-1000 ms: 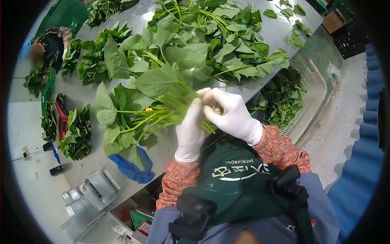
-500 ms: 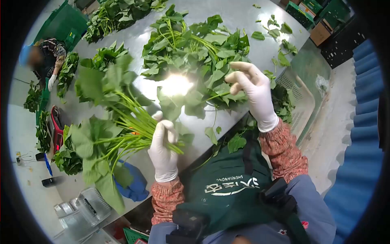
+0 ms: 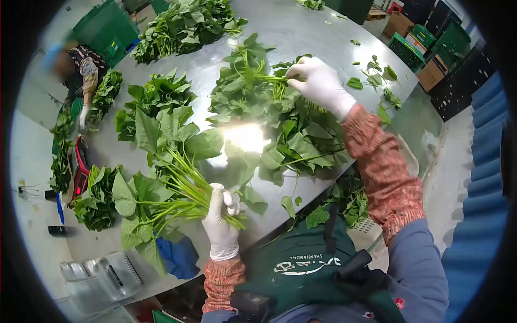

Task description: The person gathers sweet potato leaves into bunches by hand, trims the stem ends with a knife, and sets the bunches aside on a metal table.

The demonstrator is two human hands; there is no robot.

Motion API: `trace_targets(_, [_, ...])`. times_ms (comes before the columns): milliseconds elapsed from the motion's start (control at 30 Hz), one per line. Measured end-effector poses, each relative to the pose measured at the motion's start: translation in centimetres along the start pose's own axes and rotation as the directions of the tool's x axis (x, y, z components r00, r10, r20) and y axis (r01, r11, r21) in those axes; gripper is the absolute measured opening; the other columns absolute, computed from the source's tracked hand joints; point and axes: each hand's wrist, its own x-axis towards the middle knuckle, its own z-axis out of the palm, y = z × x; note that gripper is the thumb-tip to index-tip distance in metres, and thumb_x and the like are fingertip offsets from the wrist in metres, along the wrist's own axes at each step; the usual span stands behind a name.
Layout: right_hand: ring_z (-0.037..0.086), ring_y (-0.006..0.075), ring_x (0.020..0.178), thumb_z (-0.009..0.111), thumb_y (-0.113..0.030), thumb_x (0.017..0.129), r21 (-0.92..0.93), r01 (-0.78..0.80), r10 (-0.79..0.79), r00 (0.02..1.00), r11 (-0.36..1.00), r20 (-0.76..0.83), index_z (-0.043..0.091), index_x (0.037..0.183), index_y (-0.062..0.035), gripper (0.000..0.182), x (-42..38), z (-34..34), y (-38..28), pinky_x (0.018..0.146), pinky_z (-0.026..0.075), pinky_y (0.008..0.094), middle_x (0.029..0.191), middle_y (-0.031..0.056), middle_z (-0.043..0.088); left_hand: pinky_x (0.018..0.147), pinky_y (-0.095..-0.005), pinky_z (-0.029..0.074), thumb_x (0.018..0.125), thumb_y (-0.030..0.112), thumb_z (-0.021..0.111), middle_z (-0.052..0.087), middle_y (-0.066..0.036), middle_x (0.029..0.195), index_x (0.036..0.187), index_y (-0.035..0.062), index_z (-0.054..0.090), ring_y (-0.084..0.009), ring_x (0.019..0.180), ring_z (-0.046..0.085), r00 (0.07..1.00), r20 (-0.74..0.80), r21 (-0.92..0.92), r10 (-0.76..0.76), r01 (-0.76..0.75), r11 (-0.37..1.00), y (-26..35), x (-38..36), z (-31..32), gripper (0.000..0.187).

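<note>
My left hand (image 3: 222, 225), in a white glove, is closed around the stems of a bunch of leafy greens (image 3: 175, 185). The bunch's broad leaves fan out to the left over the table's near side. Farther forward, my gloved right hand (image 3: 318, 83) pinches the pale green stems of some leafy greens at the far part of a loose heap (image 3: 301, 140). Those stems point left from my fingertips, and their leaves merge with the heap. A bright glare on the metal hides some leaves between my hands.
More greens (image 3: 183, 24) are piled on the metal table (image 3: 269, 16), with several bunches (image 3: 156, 102) at left. A red scale-like device (image 3: 81, 167), blue cloth (image 3: 177, 257) and clear plastic trays (image 3: 110, 277) lie nearby. A co-worker's gloved hand (image 3: 83, 116) is at far left. Crates (image 3: 406, 51) stand back right.
My right hand has moved forward from the heap's near right side and now pinches stems at its far part. My left hand keeps its bunch. The view has shifted slightly.
</note>
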Motion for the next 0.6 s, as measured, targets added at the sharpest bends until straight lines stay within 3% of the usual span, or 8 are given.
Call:
trace_targets(67, [0.058, 0.0247, 0.085, 0.07, -0.022, 0.079, 0.041, 0.2, -0.188, 0.961, 0.979, -0.202, 0.071, 0.087, -0.0185, 0.009, -1.4, -4.1, -2.0, 0.071, 0.049, 0.036, 0.09, 0.0017, 0.062, 0.05, -0.0227, 0.031, 0.099, 0.015, 0.051, 0.047, 0.001, 0.067, 0.1, 0.0062, 0.053, -0.0077, 0.052, 0.038, 0.998, -0.043, -0.018, -0.04, 0.039, 0.999, -0.4, 0.3, 0.1, 0.01])
trace_targets(100, [0.058, 0.0247, 0.084, 0.068, -0.018, 0.078, -0.031, 0.289, -0.287, 0.923, 0.957, -0.256, 0.071, 0.085, -0.0172, 0.008, -1.8, -5.8, -2.7, 0.07, 0.048, 0.0342, 0.089, 0.0011, 0.061, 0.05, -0.0227, 0.031, 0.099, 0.015, 0.051, 0.047, 0.001, 0.067, 0.1, 0.0063, 0.054, -0.0077, 0.051, 0.038, 0.996, -0.058, -0.026, -0.063, 0.061, 0.998, -0.6, 0.5, 0.3, 0.01])
trace_targets(267, [0.056, 0.0212, 0.086, 0.063, -0.014, 0.07, -0.238, 0.581, -0.61, 0.789, 0.778, -0.069, 0.066, 0.08, -0.0148, 0.01, -3.8, -8.4, -5.1, 0.076, 0.045, 0.0315, 0.085, 0.0, 0.059, 0.046, -0.023, 0.031, 0.097, 0.014, 0.054, 0.049, 0.0, 0.066, 0.101, 0.0067, 0.056, -0.008, 0.05, 0.04, 0.997, -0.019, 0.054, -0.074, 0.075, 0.996, -0.5, 0.4, 1.8, 0.009])
trace_targets(367, [0.055, 0.0197, 0.088, 0.061, -0.016, 0.07, -0.069, 0.673, -0.669, 0.74, 0.737, 0.071, 0.065, 0.077, -0.0133, 0.009, -5.4, -6.6, -7.6, 0.079, 0.043, 0.0311, 0.081, 0.0, 0.056, 0.052, -0.0197, 0.038, 0.091, 0.009, 0.063, 0.058, -0.001, 0.076, 0.103, 0.0039, 0.061, -0.0066, 0.06, 0.05, 0.984, -0.012, 0.089, -0.175, 0.175, 0.98, -0.2, -0.5, 2.2, 0.013])
trace_targets(433, [0.054, 0.0197, 0.087, 0.058, -0.017, 0.071, 0.027, 0.74, -0.737, 0.666, 0.673, 0.114, 0.063, 0.075, -0.0117, 0.009, -6.0, -6.0, -9.9, 0.08, 0.044, 0.0327, 0.079, 0.0004, 0.054, 0.059, -0.0177, 0.039, 0.09, 0.01, 0.064, 0.06, 0.001, 0.08, 0.104, 0.0044, 0.063, -0.0049, 0.068, 0.053, 0.946, -0.195, 0.219, -0.258, 0.298, 0.929, -0.1, -1.8, 4.7, 0.014])
trace_targets(467, [0.055, 0.0192, 0.091, 0.059, -0.018, 0.071, 0.03, 0.761, -0.756, 0.637, 0.648, 0.148, 0.064, 0.078, -0.0115, 0.011, -6.0, -5.9, -10.7, 0.083, 0.044, 0.0328, 0.084, 0.0006, 0.057, 0.063, -0.0166, 0.04, 0.09, 0.009, 0.065, 0.06, 0.003, 0.082, 0.102, 0.0056, 0.065, -0.0037, 0.072, 0.054, 0.949, 0.004, 0.264, -0.315, 0.302, 0.916, 0.1, -2.1, 4.2, 0.013])
trace_targets(500, [0.056, 0.0187, 0.095, 0.059, -0.018, 0.072, 0.028, 0.782, -0.773, 0.608, 0.622, 0.18, 0.064, 0.081, -0.0114, 0.013, -6.0, -5.7, -11.4, 0.086, 0.043, 0.0329, 0.09, 0.0007, 0.06, 0.057, -0.0221, 0.036, 0.088, 0.007, 0.066, 0.053, 0.003, 0.072, 0.098, 0.0031, 0.063, -0.006, 0.06, 0.046, 0.943, -0.074, 0.233, -0.324, 0.332, 0.914, -1.4, -2.0, 3.5, 0.012])
trace_targets(600, [0.055, 0.0192, 0.106, 0.058, -0.018, 0.073, -0.095, 0.771, -0.777, 0.623, 0.629, -0.09, 0.066, 0.09, -0.0111, 0.02, -6.4, -3.4, -11.7, 0.09, 0.044, 0.0352, 0.103, 0.004, 0.064, 0.054, -0.0233, 0.035, 0.09, 0.009, 0.063, 0.051, 0.002, 0.068, 0.096, 0.0021, 0.062, -0.0075, 0.057, 0.044, 0.954, -0.068, 0.227, -0.293, 0.3, 0.926, -2.2, -2.1, 2.0, 0.009])
